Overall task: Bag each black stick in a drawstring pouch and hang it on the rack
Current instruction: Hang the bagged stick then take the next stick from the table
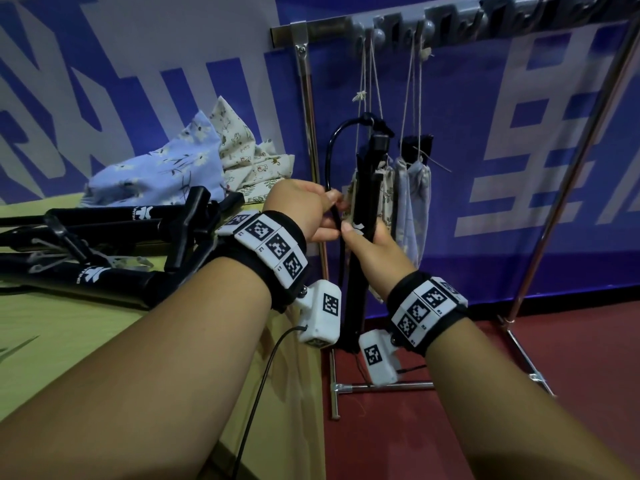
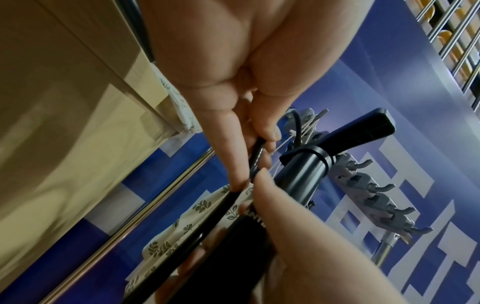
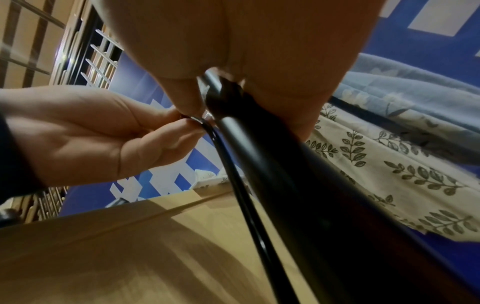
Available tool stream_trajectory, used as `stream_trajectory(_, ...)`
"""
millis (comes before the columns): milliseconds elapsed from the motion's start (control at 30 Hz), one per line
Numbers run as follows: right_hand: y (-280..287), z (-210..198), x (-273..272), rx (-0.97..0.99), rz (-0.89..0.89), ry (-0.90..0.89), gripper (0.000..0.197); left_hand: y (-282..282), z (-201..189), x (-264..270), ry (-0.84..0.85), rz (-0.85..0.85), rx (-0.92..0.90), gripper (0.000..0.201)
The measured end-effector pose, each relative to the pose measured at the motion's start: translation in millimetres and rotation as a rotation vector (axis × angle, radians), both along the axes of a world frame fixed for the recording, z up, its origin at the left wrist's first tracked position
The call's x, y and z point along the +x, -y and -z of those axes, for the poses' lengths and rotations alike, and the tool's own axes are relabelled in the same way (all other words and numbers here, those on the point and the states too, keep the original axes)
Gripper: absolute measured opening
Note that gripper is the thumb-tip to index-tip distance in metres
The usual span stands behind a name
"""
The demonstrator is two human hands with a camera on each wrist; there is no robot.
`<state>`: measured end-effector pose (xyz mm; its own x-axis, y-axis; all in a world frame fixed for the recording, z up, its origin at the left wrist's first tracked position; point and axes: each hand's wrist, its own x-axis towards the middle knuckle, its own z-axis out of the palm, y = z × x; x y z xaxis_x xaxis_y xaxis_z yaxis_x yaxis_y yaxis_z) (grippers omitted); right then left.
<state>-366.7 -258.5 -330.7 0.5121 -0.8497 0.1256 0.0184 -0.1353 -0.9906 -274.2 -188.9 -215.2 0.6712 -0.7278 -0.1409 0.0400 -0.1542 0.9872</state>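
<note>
A: What do your hands have right now?

B: Your right hand (image 1: 372,252) grips the upright black stick (image 1: 360,244), fingers curled round its barrel. Your left hand (image 1: 304,211) pinches the thin black hose (image 1: 334,216) beside that barrel, fingers (image 3: 168,131) closed on it.

A: Where is the stick?

B: Held in front of the rack (image 1: 450,19), its lower part inside a leaf-print pouch (image 3: 389,164) hanging by strings from a hook; the handle stands above the pouch mouth. Just right of it hangs a blue pouch (image 1: 414,202) with a black top showing.

A: And farther left?

B: More black sticks (image 1: 104,237) lie on your counter (image 1: 69,341), with loose pouches (image 1: 180,164) heaped beyond them against the blue wall
</note>
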Motion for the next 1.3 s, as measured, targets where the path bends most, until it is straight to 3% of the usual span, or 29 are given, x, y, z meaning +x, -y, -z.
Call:
stream_trajectory(100,-3,-13,-12,0.029,-0.023,-0.067,0.058,-2,2,-2,-0.012,0.042,0.059,0.015)
stream_trajectory(167,-3,-22,-19,0.003,0.018,-0.091,0.055,-2,6,-4,0.104,0.127,0.147,0.015)
stream_trajectory(300,-1,-34,-22,-0.038,0.137,0.016,0.038,-3,10,-9,0.177,0.228,0.23,0.027)
stream_trajectory(400,0,-32,-25,-0.083,0.16,0.035,0.031,-4,10,-12,0.181,0.266,0.252,0.024)
stream_trajectory(667,-2,-22,-10,-0.018,0.079,0.083,0.039,-1,10,-8,0.207,0.184,0.197,0.007)
stream_trajectory(800,-2,-26,-16,-0.069,0.149,0.028,0.042,0,8,-6,0.208,0.148,0.183,0.007)
stream_trajectory(967,0,-27,-20,-0.035,0.154,0.114,0.03,4,6,-7,0.004,0.04,0.104,0.02)
stream_trajectory(1067,3,-27,-22,0.031,0.14,0.187,0.021,5,6,-7,-0.021,0.025,0.095,0.019)
stream_trajectory(1300,4,-26,-20,0.158,0.014,0.266,0.044,4,8,-7,-0.091,0.026,0.026,0.03)
